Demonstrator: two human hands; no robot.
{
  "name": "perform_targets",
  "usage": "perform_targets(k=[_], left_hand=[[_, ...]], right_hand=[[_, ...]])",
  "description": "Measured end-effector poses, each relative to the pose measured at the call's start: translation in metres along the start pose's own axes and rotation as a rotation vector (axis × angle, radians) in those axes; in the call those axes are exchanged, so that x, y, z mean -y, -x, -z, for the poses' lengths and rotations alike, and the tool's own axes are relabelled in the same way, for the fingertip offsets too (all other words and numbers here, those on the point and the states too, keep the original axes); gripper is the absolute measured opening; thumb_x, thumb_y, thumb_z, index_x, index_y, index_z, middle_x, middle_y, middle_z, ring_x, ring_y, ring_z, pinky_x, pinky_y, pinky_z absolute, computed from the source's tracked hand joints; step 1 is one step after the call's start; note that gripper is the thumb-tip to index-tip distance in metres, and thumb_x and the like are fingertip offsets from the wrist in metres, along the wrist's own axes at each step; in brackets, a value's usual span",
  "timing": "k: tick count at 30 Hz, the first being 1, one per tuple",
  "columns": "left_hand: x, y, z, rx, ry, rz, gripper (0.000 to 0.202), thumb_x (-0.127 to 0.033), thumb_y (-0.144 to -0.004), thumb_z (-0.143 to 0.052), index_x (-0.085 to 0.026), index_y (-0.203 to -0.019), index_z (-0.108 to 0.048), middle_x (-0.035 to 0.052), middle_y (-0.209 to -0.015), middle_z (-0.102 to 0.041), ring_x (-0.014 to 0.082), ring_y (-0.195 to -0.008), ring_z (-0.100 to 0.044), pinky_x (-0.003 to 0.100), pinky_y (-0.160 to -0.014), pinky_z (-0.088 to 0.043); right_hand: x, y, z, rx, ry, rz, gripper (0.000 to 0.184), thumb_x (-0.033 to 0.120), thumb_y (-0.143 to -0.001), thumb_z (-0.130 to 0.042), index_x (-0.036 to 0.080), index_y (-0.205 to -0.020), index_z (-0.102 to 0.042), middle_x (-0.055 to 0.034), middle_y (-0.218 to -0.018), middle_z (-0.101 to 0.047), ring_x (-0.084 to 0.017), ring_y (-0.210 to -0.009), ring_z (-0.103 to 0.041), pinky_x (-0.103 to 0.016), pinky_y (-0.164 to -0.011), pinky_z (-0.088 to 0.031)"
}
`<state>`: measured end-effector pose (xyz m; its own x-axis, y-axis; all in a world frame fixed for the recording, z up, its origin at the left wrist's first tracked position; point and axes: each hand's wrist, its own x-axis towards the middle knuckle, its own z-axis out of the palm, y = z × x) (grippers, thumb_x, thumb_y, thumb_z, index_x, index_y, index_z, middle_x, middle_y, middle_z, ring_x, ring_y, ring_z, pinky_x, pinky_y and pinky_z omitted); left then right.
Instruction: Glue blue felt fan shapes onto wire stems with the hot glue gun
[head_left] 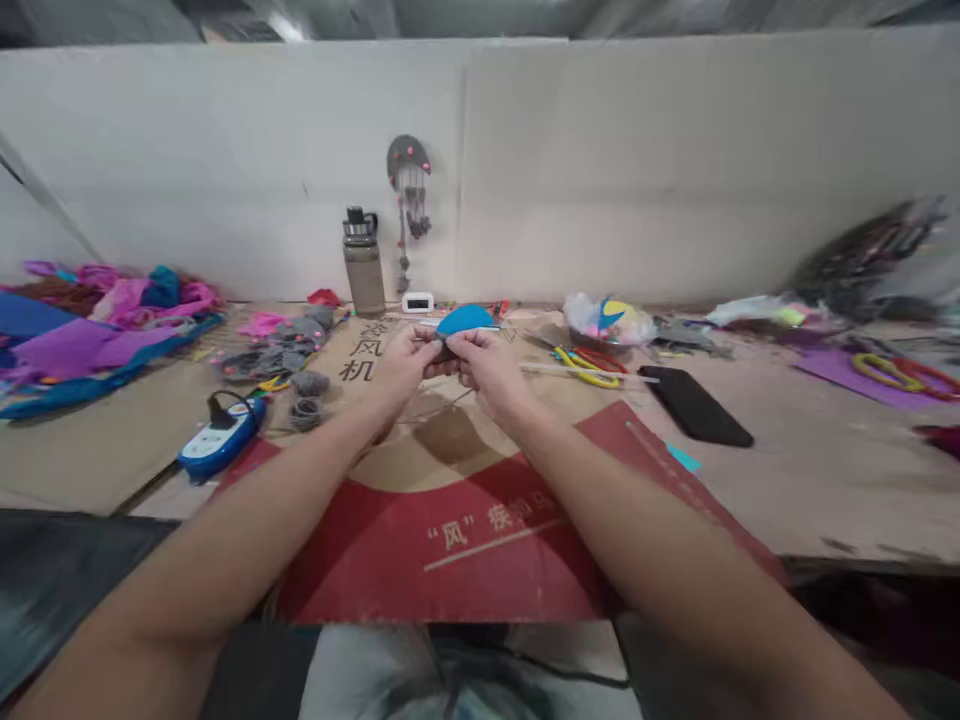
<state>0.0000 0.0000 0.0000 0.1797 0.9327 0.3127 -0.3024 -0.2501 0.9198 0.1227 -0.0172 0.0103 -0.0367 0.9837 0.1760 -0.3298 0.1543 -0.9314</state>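
Both of my hands are up in the middle of the frame. The fingers (429, 346) of my left hand (405, 364) and my right hand (489, 372) are pinched tight on a blue felt piece (465, 319). It sticks up just above my fingertips, held off the bench (825, 480). A small dark bit is squeezed under it between my fingertips, and I cannot tell what it is.

Below my hands a red and brown cardboard sheet (465, 545) lies on the bench. Just right of my right hand are yellow scissors (585, 368), and a black phone (694, 405) lies further right. Left of my left hand are grey felt bits (281, 345). At the lower left is a blue and white gadget (221, 440) with a cord.

A water bottle (364, 265) stands by the wall in the upper middle, with a small white clock (417, 302) near it. Pink and purple cloth (97, 320) is heaped at the far left.
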Motion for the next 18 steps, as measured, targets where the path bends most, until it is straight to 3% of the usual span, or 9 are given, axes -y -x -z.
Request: perform_targets(k=[11,18], left_hand=[[-0.006,0.003,0.002,-0.090,-0.069,-0.056,0.021,-0.030,-0.075,-0.063,-0.017,-0.074,-0.047,-0.0022,-0.068,-0.059,0.0093,-0.062,-0.059,0.034,-0.071,-0.056],[-0.010,-0.012,0.026,-0.243,-0.050,-0.178,0.019,-0.030,-0.074,-0.064,-0.016,-0.076,-0.051,0.0005,-0.072,-0.063,0.0133,-0.070,-0.065,0.035,-0.073,-0.056]], right_hand=[[-0.011,-0.005,0.001,0.021,0.175,0.045,0.016,0.033,-0.070,-0.059,0.018,-0.073,-0.055,0.0090,-0.050,-0.038,-0.004,-0.039,-0.026,-0.020,-0.039,-0.018],[-0.008,-0.004,0.005,0.003,0.299,0.127,0.023,0.042,-0.074,-0.054,0.018,-0.071,-0.054,0.0077,-0.052,-0.035,-0.006,-0.045,-0.028,-0.021,-0.045,-0.025]])
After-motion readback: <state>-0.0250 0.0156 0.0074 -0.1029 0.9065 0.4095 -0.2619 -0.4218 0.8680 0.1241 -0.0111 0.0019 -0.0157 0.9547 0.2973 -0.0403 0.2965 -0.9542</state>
